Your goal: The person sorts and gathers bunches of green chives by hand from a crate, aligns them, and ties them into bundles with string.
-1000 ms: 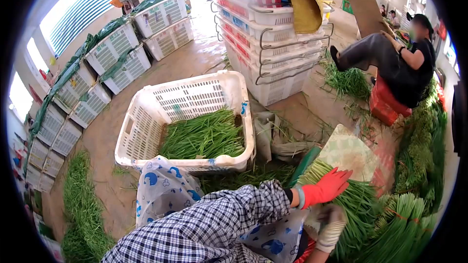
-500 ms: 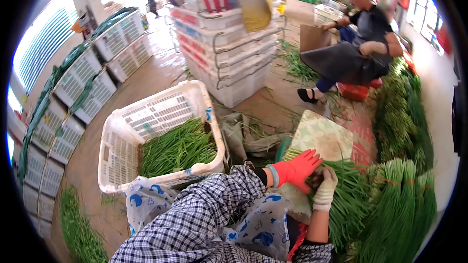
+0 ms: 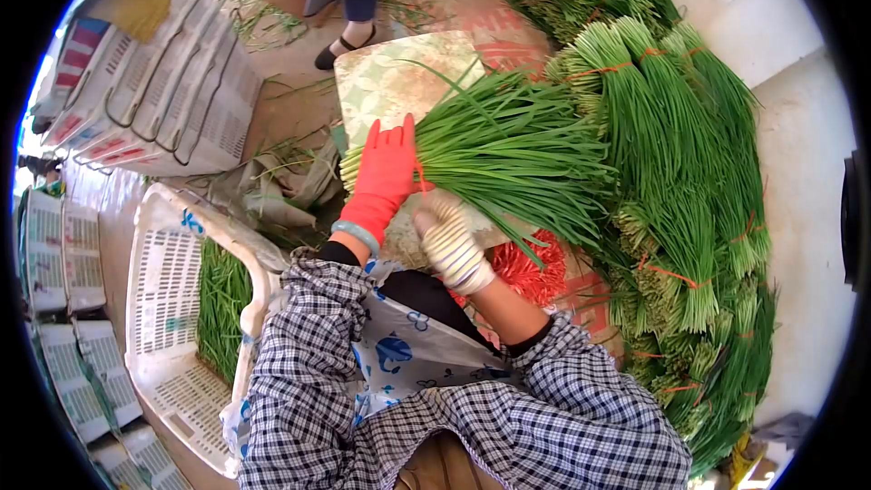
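Observation:
A bundle of garlic chives (image 3: pixel 517 154) lies across a patterned board (image 3: pixel 381 82), pale stem ends at left and green leaves fanning right. My left hand (image 3: pixel 386 168), in a red glove, lies over the stems and holds them against the board; its thumb is hidden. A thin red tie (image 3: pixel 419 174) shows at the stems beside it. Just below, my right hand (image 3: pixel 451 240), in a striped glove with bare fingertips, is closed with curled fingers at the tie's lower end. What lies inside those fingers is mostly hidden. Loose red ties (image 3: pixel 535 274) lie beyond my right wrist.
Tied chive bundles (image 3: pixel 667 118) are piled along the right. At left stands a white crate (image 3: pixel 150 308) with chives inside. Stacked white crates (image 3: pixel 172 82) rise at upper left. A seated person's foot (image 3: pixel 349 41) is beyond the board.
My view has turned down and right. The chives now spread to the right across the board. My right hand has moved from the bundle's side to below the stems, where a red tie now shows.

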{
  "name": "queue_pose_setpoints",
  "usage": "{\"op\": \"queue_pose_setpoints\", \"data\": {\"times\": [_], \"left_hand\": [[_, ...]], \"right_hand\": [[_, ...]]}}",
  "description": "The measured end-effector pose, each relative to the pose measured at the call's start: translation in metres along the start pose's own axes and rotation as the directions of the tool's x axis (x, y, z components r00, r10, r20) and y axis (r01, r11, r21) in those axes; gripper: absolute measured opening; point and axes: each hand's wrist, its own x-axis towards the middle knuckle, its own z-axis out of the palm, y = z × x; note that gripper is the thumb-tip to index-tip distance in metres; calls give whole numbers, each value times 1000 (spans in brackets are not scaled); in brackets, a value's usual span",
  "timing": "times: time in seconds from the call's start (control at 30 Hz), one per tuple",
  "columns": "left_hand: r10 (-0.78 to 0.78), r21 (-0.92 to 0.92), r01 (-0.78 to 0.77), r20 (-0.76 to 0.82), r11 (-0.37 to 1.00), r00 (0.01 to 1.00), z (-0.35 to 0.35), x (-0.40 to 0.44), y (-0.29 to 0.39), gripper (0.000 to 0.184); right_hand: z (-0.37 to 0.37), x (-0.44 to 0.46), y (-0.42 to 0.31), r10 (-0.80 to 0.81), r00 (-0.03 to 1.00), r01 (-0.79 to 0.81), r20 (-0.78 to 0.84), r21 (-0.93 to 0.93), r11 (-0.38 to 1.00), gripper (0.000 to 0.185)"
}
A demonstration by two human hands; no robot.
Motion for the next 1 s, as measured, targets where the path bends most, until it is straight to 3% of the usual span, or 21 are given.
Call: {"op": "queue_pose_setpoints", "data": {"times": [0.03, 0.07, 0.1, 0.17, 0.23, 0.3, 0.33, 0.37, 0.4, 0.47, 0.5, 0.57, 0.6, 0.63, 0.67, 0.7, 0.77, 0.83, 0.9, 0.97, 1.0], "left_hand": [[7, -3, -7, 15, 1000, 1000, -4, -1, 1, 111], [20, -13, -19, 8, 1000, 1000, -5, -2, 1, 111], [-13, -36, 15, 60, 999, 998, -8, -2, 2, 116], [0, -71, 7, 94, 997, 996, -14, 0, 4, 120], [6, -107, 4, 98, 994, 995, -16, 0, 1, 124], [141, 23, -140, -37, 990, 989, -32, -4, 4, 125], [184, 34, -183, -37, 983, 982, -39, -1, 6, 125], [196, 23, -196, -35, 980, 980, -33, 3, 11, 125], [171, 17, -172, 52, 985, 984, -27, 10, 16, 125], [109, -28, -106, 283, 994, 953, -38, 26, 26, 127], [108, -20, -107, 288, 994, 952, -48, 30, 28, 127], [141, 38, -164, 350, 986, 926, -64, 32, 26, 128], [125, 51, -153, 355, 987, 927, -66, 32, 25, 128], [125, 54, -155, 364, 987, 923, -71, 29, 26, 125], [127, 52, -158, 376, 986, 918, -74, 24, 28, 122], [122, 59, -156, 382, 986, 916, -68, 18, 25, 122], [130, 63, -156, 304, 986, 944, -33, 11, 13, 123], [158, 51, -168, 160, 984, 974, -29, -14, 18, 124], [86, 153, -131, 268, 979, 959, -57, -32, 21, 123], [49, 122, -86, 275, 989, 960, -59, -55, -6, 120], [20, 105, -50, 269, 993, 963, -59, -70, -21, 120]], "right_hand": [[2, -5, 24, -113, 993, 115, 17, -194, 974, 23], [-4, -1, 19, -43, 988, 95, 146, -371, 924, 20], [-4, -1, 23, -50, 991, 95, 127, -376, 922, 20], [-1, 4, 34, -181, 963, 207, 198, -119, 971, 18], [-18, -2, 10, 194, 914, -273, 357, 185, 944, 21], [-38, -10, 14, 235, 901, -344, 364, 273, 898, 49], [-44, -11, 18, 243, 906, -345, 346, 273, 898, 49], [-47, -11, 23, 249, 901, -403, 355, 474, 783, 58], [-48, -11, 26, 245, 898, -435, 367, 649, 624, 66], [-42, -4, 28, 211, 903, -418, 375, 646, 639, 69], [-37, -2, 27, 178, 899, -414, 401, 640, 647, 72], [-38, 1, 26, 230, 851, -486, 472, 543, 685, 62], [-35, 4, 27, 109, 912, -243, 395, 308, 920, 56], [-34, 3, 26, -49, 935, 44, 350, 23, 999, 52], [-34, -4, -8, -167, 968, 203, 186, -196, 959, 33], [-43, -12, -53, -175, 981, 189, 77, -234, 954, 36], [-49, 2, -74, -450, 893, 384, 10, -536, 752, 39], [-59, 39, -66, -791, 599, 653, 120, -645, 397, 42], [-96, 73, -48, -619, 685, 575, 384, -806, 137, 43], [-161, 74, -64, -188, 978, 149, 95, -941, 303, 46], [-202, 73, -49, -63, 997, -7, -33, -925, 379, 56]]}}
